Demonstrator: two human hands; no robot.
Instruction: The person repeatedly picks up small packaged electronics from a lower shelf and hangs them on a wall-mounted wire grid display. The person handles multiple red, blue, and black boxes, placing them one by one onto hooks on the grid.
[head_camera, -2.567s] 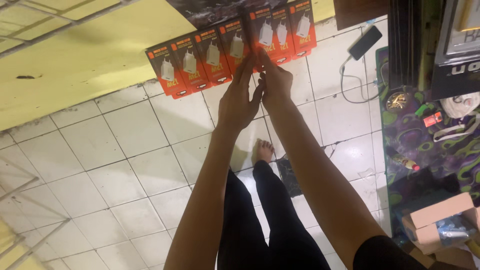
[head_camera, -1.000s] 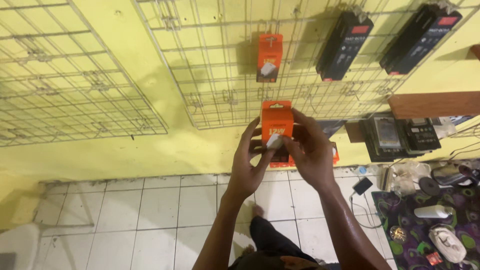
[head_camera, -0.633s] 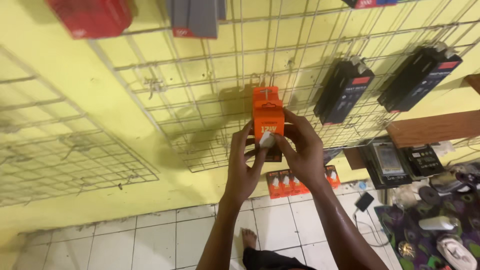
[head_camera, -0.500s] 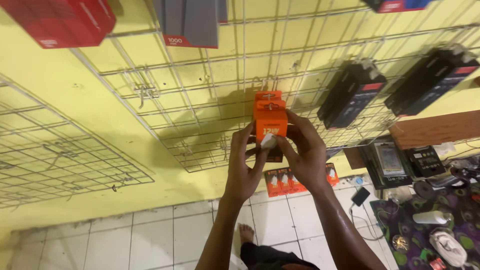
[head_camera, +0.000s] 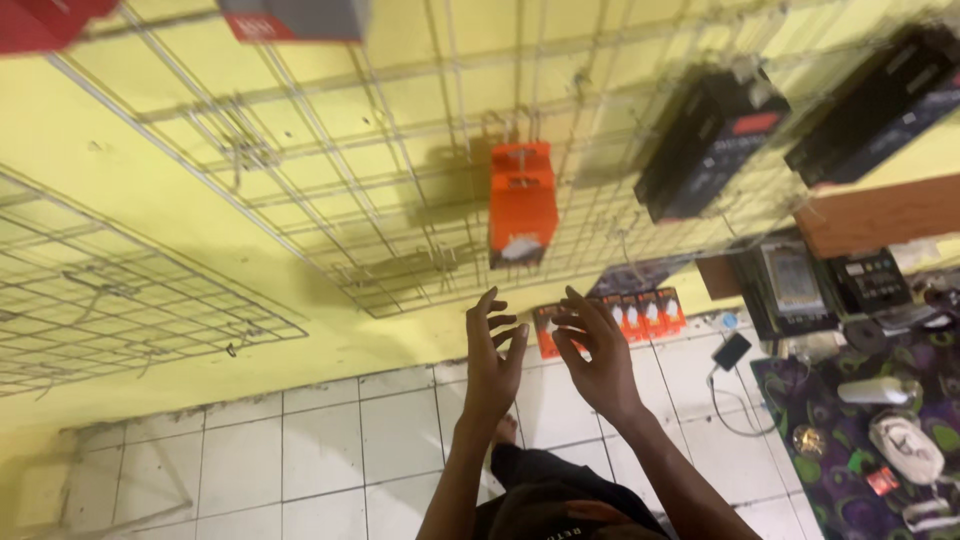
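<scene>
Orange packet (head_camera: 521, 204) hanging on a hook of the wire grid (head_camera: 330, 190) on the yellow wall (head_camera: 120, 170), upright, roughly level with two dark boxes (head_camera: 712, 142) hung further right. Below it, well down by the floor, a row of similar orange packets (head_camera: 612, 318) leaning against the wall base. Tiled floor (head_camera: 330, 440) underneath, a patterned cloth (head_camera: 850, 450) with small gadgets at the right.

Both hands raised beneath the packet, apart from it, touching nothing. Left hand (head_camera: 493, 355) with palm turned inward, fingers spread and slightly curled; right hand (head_camera: 596, 352) close beside it, fingers loosely fanned. Each grip wide and empty. Forearms angled up from the lower edge, wrists near together.

To do the hanging step well, by judgement: check that the hook passes fully through the packet's top slot, that the packet sits square and face out, and draw the hands off straight downward without brushing it, lest it swing or slip.
</scene>
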